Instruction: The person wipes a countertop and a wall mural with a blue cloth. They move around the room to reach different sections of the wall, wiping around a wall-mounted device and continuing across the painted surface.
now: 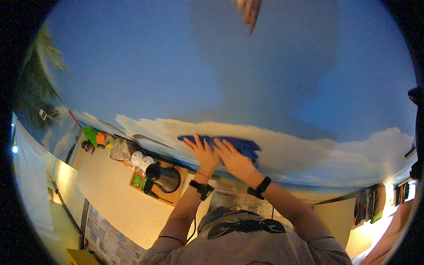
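A dark blue cloth lies spread against a wall painted with a sky-and-clouds mural. My left hand holds the cloth's left part flat to the wall, fingers spread. Beside it, my right hand presses on the middle of the cloth, its fingers pointing up and left. The two hands touch or nearly touch at the thumbs. Each wrist wears a black band. Part of the cloth hangs loose to the right of my right hand.
Below left, a pale counter carries a wooden tray with a dark electric kettle and white cups. A blurred shape like fingers shows at the top edge. Clothes hang far right; a white curtain hangs left.
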A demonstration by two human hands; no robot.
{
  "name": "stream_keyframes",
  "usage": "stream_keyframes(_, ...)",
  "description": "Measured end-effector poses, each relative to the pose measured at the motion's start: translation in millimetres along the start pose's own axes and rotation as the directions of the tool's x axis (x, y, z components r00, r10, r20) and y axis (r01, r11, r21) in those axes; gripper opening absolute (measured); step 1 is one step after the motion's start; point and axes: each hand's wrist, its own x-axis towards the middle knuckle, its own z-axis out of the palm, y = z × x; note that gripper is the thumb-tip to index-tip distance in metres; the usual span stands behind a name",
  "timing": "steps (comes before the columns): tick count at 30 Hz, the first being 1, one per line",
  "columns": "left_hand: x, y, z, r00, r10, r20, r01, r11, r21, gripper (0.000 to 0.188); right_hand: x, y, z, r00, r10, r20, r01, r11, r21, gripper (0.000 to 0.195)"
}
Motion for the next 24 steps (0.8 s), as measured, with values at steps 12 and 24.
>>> stream_keyframes(12, 78, -13, -23, 0.993, -0.092, -0.078, 0.094, 0.995, 0.02, 0.063, 57, -2, -42, 0.965, -0.018, -0.261, 0.028, 0.999, 0.034, 0.058)
stream_keyframes(24, -30, -22, -11, 0.803, -0.596, -0.026, 0.539, 0.743, -0.397, 0.071, 19, -38, 63, 0.971, -0.193, 0.137, 0.233, 0.89, -0.393, 0.071)
